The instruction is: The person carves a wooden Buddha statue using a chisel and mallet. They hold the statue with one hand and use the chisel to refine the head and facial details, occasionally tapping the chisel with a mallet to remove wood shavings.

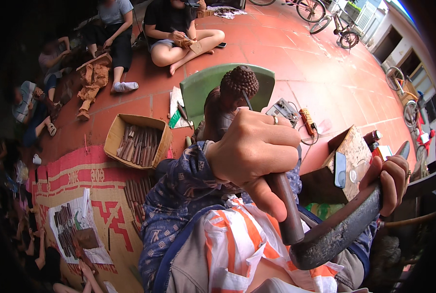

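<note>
My left hand (254, 151) is closed around a wood chisel (287, 210), its brown handle toward me. The chisel's thin metal end (247, 100) shows beyond my knuckles, against the carved figure. That dark wooden figure (239, 83), with a head of knobbly curls, stands in front of me, partly hidden by my left hand. On the right, my right hand (393, 181) grips a heavy, dark, curved mallet (323, 239). The mallet's thick near end lies right by the butt of the chisel handle; whether they touch I cannot tell. Striped orange and white cloth (237, 239) covers my lap.
A green chair (198, 88) stands behind the figure. At left are a cardboard box (115, 139) of chisels and a patterned mat (100, 171) with more tools. A power strip (307, 121) and a board with a phone (340, 170) lie right. Several people sit at left.
</note>
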A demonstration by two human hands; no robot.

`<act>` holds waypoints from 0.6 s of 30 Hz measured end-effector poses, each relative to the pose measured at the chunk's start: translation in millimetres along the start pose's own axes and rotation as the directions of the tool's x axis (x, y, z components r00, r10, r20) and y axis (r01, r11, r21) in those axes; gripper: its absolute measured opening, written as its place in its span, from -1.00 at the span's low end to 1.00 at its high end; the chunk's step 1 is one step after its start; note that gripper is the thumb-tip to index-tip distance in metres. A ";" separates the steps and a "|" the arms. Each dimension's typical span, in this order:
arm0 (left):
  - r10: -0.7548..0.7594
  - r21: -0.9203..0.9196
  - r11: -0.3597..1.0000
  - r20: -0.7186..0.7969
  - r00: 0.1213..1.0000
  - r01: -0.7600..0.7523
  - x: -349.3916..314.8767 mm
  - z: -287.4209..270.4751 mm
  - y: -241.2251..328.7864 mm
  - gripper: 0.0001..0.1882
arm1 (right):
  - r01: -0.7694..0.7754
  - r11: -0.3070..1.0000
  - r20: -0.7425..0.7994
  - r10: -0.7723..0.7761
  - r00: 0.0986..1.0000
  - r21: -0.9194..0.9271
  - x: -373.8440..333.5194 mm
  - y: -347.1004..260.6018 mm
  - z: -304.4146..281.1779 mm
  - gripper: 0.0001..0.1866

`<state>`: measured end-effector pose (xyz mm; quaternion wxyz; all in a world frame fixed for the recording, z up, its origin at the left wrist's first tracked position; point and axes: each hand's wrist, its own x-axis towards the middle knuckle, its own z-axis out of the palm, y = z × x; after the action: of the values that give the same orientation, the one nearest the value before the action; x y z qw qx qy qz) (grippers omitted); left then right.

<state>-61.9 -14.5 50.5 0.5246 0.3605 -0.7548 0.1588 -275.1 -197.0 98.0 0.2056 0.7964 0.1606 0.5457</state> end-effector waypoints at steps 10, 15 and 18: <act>0.127 0.286 0.947 0.078 0.989 -0.144 -6.1 -22.2 29.6 -0.50 | -0.036 0.993 0.029 0.033 0.999 0.109 20.0 -13.3 -3.6 -0.63; -0.030 0.467 0.884 -0.015 0.999 0.033 -17.9 -24.6 30.3 -0.33 | -0.146 0.975 -0.059 0.158 0.986 0.168 -12.3 -3.6 22.5 -0.61; -0.217 0.496 0.856 0.082 0.973 0.149 -12.1 -2.3 36.6 -0.41 | -0.274 0.915 -0.091 0.312 0.946 0.297 -44.0 0.5 33.2 -0.65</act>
<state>-84.0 16.7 45.5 0.3774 0.5608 -0.6866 0.2679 -259.5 -223.6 52.4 -0.0049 0.7932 0.1285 0.5952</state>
